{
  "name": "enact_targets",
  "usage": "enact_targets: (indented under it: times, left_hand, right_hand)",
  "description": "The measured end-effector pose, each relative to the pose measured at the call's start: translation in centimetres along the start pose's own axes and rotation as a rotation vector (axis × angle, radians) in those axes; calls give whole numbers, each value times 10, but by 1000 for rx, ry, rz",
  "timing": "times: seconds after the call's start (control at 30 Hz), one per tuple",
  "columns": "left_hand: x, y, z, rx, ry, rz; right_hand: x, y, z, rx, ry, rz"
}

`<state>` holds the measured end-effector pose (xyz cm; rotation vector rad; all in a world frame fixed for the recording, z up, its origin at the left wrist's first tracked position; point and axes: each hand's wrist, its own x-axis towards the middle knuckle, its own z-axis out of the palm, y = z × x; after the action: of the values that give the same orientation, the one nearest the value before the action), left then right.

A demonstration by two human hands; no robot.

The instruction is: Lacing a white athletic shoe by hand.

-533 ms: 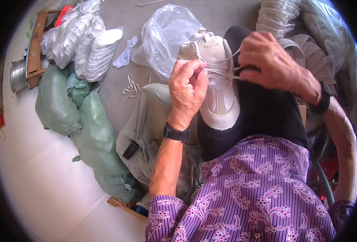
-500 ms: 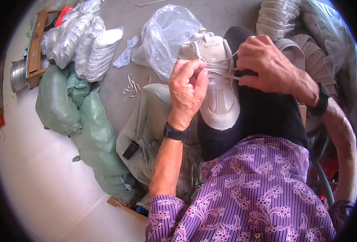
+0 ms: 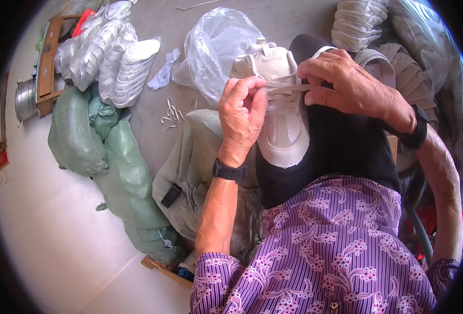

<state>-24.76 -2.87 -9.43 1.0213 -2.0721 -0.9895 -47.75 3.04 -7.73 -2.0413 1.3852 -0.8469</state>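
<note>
A cream sneaker rests on my black-clad thigh, its toe pointing toward me. White shoelaces cross over the upper half of its tongue. My left hand is closed at the left edge of the lacing, thumb and forefinger pinching the lace. On the right side, my right hand grips the lace between thumb and fingers, with strands stretched across the shoe between both hands. The exact lace ends are hidden by my fingers.
A clear plastic bag lies beyond the shoe. Stacked white shoe parts in plastic sit far left, above green sacks. Loose laces lie on the floor. More stacked shoe parts stand far right. A small black object lies on a grey sack.
My right hand has shifted slightly, its fingers closing in nearer the lacing. The lace strands between the hands now run together more tightly across the tongue. My left hand stays nearly in place.
</note>
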Motion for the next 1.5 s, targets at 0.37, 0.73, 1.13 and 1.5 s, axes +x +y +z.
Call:
enact_targets:
  times: [0.37, 0.73, 1.13, 1.5]
  left_hand:
    - [15, 35, 7, 99, -77, 53]
    - [7, 36, 32, 472, -89, 181]
    - [7, 42, 28, 242, -155, -2]
    - [21, 32, 23, 125, -294, -172]
  right_hand:
    - [2, 8, 4, -257, 3, 63]
    - [67, -8, 15, -92, -92, 104]
    - [96, -13, 22, -111, -310, 259]
    - [110, -22, -17, 734, -6, 245]
